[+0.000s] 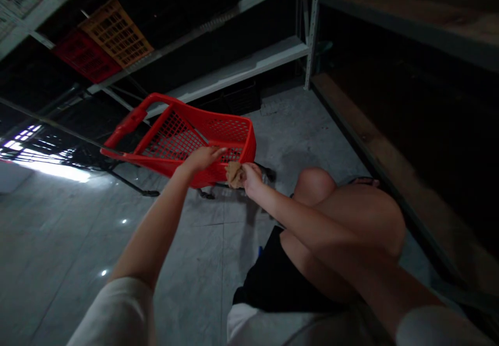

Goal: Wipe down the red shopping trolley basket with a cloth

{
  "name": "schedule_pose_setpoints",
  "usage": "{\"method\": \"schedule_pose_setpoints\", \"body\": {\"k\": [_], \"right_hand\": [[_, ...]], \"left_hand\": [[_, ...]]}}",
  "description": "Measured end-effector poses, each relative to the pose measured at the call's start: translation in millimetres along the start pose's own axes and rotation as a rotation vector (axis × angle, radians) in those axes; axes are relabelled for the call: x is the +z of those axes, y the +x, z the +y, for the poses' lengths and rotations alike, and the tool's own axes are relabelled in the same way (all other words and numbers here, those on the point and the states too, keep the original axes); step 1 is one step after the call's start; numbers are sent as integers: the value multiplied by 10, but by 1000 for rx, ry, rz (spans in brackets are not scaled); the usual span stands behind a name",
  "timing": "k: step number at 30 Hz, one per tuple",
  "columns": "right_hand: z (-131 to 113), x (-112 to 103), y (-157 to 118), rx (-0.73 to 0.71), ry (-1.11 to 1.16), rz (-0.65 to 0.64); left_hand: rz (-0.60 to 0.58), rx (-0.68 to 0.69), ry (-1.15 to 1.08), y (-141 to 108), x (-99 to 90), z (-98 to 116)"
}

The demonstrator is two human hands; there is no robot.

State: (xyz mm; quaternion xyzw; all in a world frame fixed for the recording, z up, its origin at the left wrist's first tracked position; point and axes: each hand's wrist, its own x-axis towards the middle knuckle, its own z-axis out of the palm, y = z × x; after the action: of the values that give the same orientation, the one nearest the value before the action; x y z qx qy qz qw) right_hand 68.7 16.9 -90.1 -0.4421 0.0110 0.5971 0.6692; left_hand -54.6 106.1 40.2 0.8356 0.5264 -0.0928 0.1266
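Observation:
A red plastic shopping cart [210,115] with a mesh-sided basket stands on the floor in front of me. My left hand [203,158] is over the near rim of the basket, its visible fingers stretched out; whether it touches the rim I cannot tell. At the cart's near right corner, my right hand [253,176] pinches a crumpled brown cloth [234,175]. The cloth is bunched up beside the basket's outer wall, and part of it is hidden by my fingers.
Metal shelving [273,61] runs behind the cart, bearing a yellow crate [117,31] and a red crate [86,55]. Wooden-edged shelves [374,143] rise close on my right. My bent knees [351,216] are low, near the grey floor [187,263].

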Motion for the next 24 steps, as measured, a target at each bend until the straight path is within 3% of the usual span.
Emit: {"method": "schedule_pose_setpoints", "body": {"k": [3, 5, 8, 11, 14, 18, 21, 24], "right_hand": [[-177, 69, 214, -56, 60, 7], [-270, 98, 365, -135, 130, 21], [-367, 121, 549, -192, 210, 64], [-424, 142, 640, -211, 208, 74], [-480, 155, 692, -297, 207, 57], [-624, 68, 853, -377, 195, 126], [-710, -87, 1019, -396, 146, 193], [-650, -243, 1105, -421, 19, 150]], "left_hand": [[-15, -66, 310, -211, -183, -546], [56, -65, 430, -260, -144, -693], [214, -150, 517, -196, 42, -606], [254, -175, 528, -96, 139, -393], [153, -99, 516, -83, 22, -290], [-28, 85, 378, -255, -304, -388], [-134, 7, 344, -471, -432, -467], [-184, -92, 424, -643, -361, -381]]}}
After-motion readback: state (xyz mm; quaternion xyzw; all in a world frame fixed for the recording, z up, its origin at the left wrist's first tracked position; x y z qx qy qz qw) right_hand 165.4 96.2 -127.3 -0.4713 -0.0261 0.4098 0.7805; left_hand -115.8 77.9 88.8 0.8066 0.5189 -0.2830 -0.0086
